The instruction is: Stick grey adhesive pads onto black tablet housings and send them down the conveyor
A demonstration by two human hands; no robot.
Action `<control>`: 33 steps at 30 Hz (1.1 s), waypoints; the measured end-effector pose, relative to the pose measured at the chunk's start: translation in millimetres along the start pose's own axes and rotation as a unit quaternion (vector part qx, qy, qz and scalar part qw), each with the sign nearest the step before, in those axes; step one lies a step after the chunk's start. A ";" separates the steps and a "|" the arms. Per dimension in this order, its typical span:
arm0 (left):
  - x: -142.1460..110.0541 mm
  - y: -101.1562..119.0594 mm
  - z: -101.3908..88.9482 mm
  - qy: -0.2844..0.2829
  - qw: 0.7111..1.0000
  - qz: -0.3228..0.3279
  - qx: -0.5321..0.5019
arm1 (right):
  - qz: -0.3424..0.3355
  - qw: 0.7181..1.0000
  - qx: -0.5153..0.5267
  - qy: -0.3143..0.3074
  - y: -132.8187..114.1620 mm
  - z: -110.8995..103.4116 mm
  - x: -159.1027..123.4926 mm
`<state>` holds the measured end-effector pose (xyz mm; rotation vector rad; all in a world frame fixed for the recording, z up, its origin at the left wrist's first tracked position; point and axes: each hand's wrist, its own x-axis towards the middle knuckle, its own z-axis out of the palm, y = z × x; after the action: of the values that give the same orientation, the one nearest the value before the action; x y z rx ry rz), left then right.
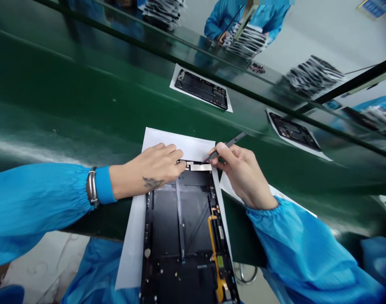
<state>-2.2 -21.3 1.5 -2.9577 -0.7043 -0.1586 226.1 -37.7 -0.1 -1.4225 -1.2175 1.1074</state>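
An opened tablet housing (167, 219), black inside with orange flex cables along its right side, lies lengthwise before me on white paper (180, 143). Across its far end runs a pale metallic strip (202, 167). My left hand (159, 166) rests at that far end with its fingers curled together beside the strip; what they pinch, if anything, is hidden. My right hand (240, 169) grips a slim dark grey tool (234, 140) like a pen. Its narrow tip points down at the strip's right part. I cannot tell whether it is tweezers or a pry stick.
Another tablet housing (202, 88) lies on paper farther up the green table (69, 105), and one more (296, 131) to the right. Beyond a rail, a person in blue (218, 21) stands by a stack of interleaved sheets (246, 40). More paper (231, 185) lies under my right wrist.
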 end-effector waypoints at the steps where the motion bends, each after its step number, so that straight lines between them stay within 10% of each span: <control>1: 0.1 -0.3 0.6 0.003 1.000 0.001 0.000 | -0.002 1.000 -0.005 -0.001 0.2 -0.2 0.0; 33: -0.2 -1.0 5.5 0.034 0.999 0.010 0.007 | -0.021 0.998 -0.059 -0.006 2.0 -2.9 1.1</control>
<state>-2.4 -19.9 -3.9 -2.9303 -0.6650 -0.2504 229.4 -37.1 -1.7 -1.4732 -1.3347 1.0310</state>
